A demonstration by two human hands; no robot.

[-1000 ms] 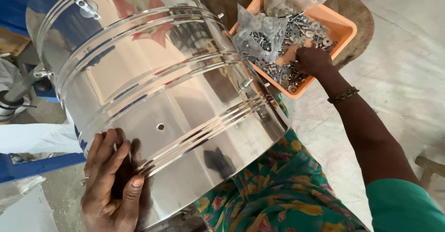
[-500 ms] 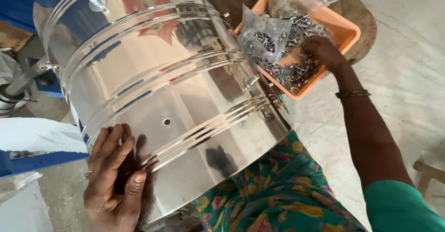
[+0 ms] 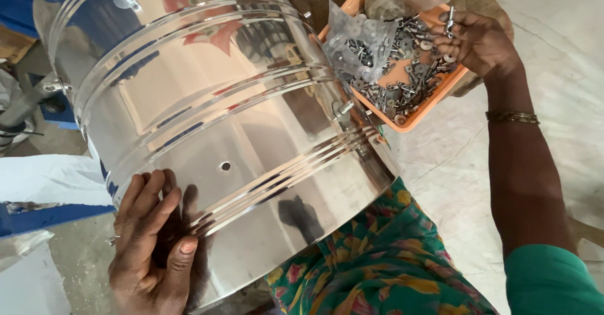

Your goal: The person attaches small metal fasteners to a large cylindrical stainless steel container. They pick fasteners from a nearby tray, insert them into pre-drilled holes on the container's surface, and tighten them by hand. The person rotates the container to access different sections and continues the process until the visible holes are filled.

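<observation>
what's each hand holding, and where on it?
Left hand lies flat on the steel drum's lower wall, steadying it. Right hand pinches a small bolt over the orange tray; exact grip point unclear.

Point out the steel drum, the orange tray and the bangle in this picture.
steel drum [image 3: 207, 120], head view, on its shiny ribbed side wall.
orange tray [image 3: 434, 98], head view, on its near rim.
bangle [image 3: 513, 118], head view, on the band around the right wrist.
</observation>
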